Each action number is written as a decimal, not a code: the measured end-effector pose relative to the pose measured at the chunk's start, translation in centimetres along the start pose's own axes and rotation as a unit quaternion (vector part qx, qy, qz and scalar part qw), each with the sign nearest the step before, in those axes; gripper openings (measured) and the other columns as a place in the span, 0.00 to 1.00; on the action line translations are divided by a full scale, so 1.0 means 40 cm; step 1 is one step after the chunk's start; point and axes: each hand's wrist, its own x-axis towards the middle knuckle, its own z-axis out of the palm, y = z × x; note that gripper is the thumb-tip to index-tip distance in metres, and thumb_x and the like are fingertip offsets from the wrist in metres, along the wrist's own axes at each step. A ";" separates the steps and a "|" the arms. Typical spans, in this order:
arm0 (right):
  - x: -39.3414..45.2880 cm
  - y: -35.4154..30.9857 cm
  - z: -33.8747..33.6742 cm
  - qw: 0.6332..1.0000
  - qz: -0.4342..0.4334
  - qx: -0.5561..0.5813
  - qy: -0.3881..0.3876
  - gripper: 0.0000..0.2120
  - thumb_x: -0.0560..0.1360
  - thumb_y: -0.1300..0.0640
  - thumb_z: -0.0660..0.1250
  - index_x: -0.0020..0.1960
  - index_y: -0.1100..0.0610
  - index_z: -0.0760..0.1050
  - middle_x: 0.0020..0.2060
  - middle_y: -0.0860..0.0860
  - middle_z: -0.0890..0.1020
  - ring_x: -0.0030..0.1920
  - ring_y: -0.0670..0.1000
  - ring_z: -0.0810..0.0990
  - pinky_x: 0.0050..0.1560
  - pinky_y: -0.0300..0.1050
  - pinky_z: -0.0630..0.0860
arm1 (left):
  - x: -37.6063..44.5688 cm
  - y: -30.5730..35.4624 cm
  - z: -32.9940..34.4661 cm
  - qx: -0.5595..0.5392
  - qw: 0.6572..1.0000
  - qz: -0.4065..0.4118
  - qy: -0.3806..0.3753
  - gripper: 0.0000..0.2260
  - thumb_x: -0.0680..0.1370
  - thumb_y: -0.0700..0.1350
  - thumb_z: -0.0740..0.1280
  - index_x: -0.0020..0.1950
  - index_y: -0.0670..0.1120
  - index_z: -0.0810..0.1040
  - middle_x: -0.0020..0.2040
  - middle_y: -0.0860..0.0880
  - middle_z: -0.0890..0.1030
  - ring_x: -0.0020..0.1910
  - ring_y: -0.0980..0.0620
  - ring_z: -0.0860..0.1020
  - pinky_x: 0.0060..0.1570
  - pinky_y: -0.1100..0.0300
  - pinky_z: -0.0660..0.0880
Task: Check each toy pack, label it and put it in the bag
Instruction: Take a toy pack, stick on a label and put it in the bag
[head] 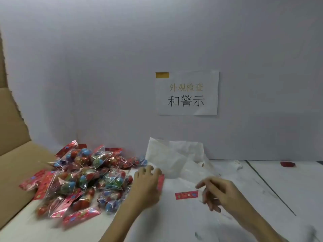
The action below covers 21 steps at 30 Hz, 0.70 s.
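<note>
White worktop (192, 222), pale partition wall behind; brown cardboard (12, 130) stands at the far left edge, cut off by the frame. Heap of toy packs (82, 177), clear film with red headers, lies on the table's left side, blurred. Your left hand (146, 184) reaches forward just right of the heap, fingers curled over a red-headed pack (160, 181); most of that pack is hidden under the palm. A paper sign (187, 93) is taped to the wall. The translucent white bag (176, 159) slumps against the wall, contents unreadable. A red label strip (186, 195) lies flat between your hands. Your right hand (216, 193) hovers, fingers loosely bent, holding nothing. A small red item (288, 164) sits far right, indistinct.
</note>
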 end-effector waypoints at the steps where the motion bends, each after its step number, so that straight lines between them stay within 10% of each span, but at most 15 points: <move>1: 0.046 0.015 0.012 0.999 -0.008 -0.022 0.031 0.13 0.85 0.52 0.63 0.50 0.55 0.85 0.36 0.61 0.83 0.31 0.55 0.78 0.28 0.42 0.71 | 0.033 -0.007 0.010 0.047 0.999 -0.007 -0.012 0.22 0.80 0.49 0.63 0.75 0.54 0.65 0.73 0.49 0.67 0.70 0.44 0.66 0.71 0.50 0.63; 12: 0.193 0.132 0.043 0.988 -0.012 -0.103 0.118 0.11 0.85 0.59 0.62 0.49 0.53 0.82 0.32 0.54 0.83 0.27 0.50 0.76 0.34 0.42 0.75 | 0.104 -0.002 0.128 0.076 0.997 -0.021 0.021 0.23 0.81 0.62 0.56 0.71 0.51 0.71 0.69 0.50 0.73 0.66 0.46 0.69 0.67 0.54 0.66; 21: 0.191 0.135 0.038 0.987 -0.016 -0.076 0.140 0.10 0.85 0.61 0.62 0.52 0.53 0.82 0.35 0.55 0.83 0.30 0.52 0.80 0.30 0.47 0.78 | 0.095 0.045 0.084 0.000 0.982 0.051 0.180 0.10 0.84 0.41 0.61 0.63 0.47 0.78 0.62 0.50 0.81 0.57 0.48 0.78 0.61 0.57 0.72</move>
